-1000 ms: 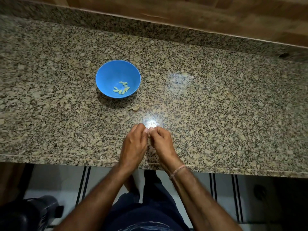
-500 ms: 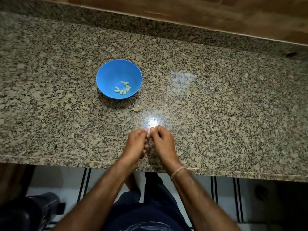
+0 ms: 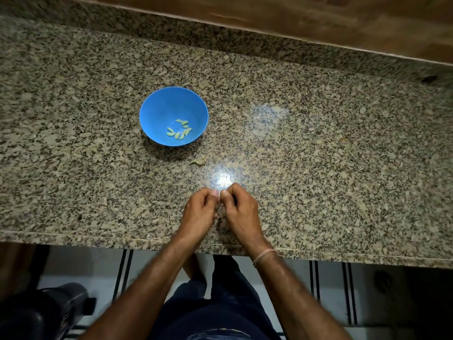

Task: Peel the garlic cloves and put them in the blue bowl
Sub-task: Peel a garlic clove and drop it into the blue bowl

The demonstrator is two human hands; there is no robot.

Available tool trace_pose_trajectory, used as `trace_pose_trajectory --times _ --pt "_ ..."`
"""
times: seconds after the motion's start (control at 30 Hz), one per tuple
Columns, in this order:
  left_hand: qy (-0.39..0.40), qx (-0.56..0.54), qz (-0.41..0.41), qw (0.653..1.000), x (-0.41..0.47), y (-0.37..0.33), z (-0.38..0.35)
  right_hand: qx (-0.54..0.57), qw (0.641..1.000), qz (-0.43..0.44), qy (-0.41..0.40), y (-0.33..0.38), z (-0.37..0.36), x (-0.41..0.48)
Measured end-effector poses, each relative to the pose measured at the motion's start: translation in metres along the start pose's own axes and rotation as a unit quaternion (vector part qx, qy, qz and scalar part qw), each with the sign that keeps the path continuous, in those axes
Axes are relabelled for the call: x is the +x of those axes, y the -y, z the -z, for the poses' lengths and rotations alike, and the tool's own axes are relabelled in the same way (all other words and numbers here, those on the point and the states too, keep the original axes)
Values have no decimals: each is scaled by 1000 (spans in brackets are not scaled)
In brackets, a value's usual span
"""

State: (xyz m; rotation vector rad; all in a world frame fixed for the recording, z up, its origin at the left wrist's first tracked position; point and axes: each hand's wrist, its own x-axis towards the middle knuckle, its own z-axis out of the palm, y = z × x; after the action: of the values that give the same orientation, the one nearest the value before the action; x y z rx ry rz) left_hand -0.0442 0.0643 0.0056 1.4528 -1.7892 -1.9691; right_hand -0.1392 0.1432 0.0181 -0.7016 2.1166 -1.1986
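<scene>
— Two grips meet over the near part of the counter [image 3: 318, 155]: your left grip [image 3: 199, 212] and your right grip [image 3: 241, 212]. Knuckles are up, fingers curled, thumb tips pressed together just short of a bright glare on the speckled granite.

— Both are clenched, but on what? Whatever sits between your fingertips is hidden, so I cannot tell whether a clove is pinched there.

— Your blue bowl [image 3: 159, 106] stands upright farther back and to your left, well apart from both grips. Several pale peeled cloves [image 3: 180, 131] lie loose in its bottom, gathered toward the side nearest you.

— Between the bowl and your grips, one small garlic piece [image 3: 199, 160] lies on the granite. It sits nearer the bowl and touches neither. I cannot tell whether it is skin or a whole clove.

— A thin cord band [image 3: 264, 255] circles your right wrist, just at the counter's front edge.

— Beyond the counter's raised back lip runs a brown wooden surface [image 3: 318, 18]. Below the front edge you see pale striped floor [image 3: 331, 285], your dark trousers [image 3: 215, 312] and, at lower left, a black object [image 3: 41, 312] too dark to identify.
</scene>
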Motion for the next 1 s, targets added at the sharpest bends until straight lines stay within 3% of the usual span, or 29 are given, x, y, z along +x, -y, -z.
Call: trace_pose_trajectory --times 0.17,0.43,0.57,0.73,0.8,0.87,0.93,1.0 --pt "-50 97 -80 991 -3 -3 4 51 996 -68 31 -4 8 2" --pt "-63 78 -106 989 -7 -10 11 154 981 -92 76 2 22 -1" --pt "-51 105 -114 987 -7 -7 12 98 992 -60 46 2 21 2" --pt "-18 4 -55 998 -10 -5 7 -55 996 74 -23 -1 14 1" --pt "-73 101 -119 985 -12 -6 7 -17 999 30 -31 0 11 0" --pt "-101 151 -182 967 -13 -7 8 79 994 -69 -20 3 11 0" --pt "-86 110 -166 976 -10 -6 8 139 982 -130 -9 3 12 -1" --pt "-37 -26 -76 996 -8 -7 7 128 985 -114 -17 3 13 -3"
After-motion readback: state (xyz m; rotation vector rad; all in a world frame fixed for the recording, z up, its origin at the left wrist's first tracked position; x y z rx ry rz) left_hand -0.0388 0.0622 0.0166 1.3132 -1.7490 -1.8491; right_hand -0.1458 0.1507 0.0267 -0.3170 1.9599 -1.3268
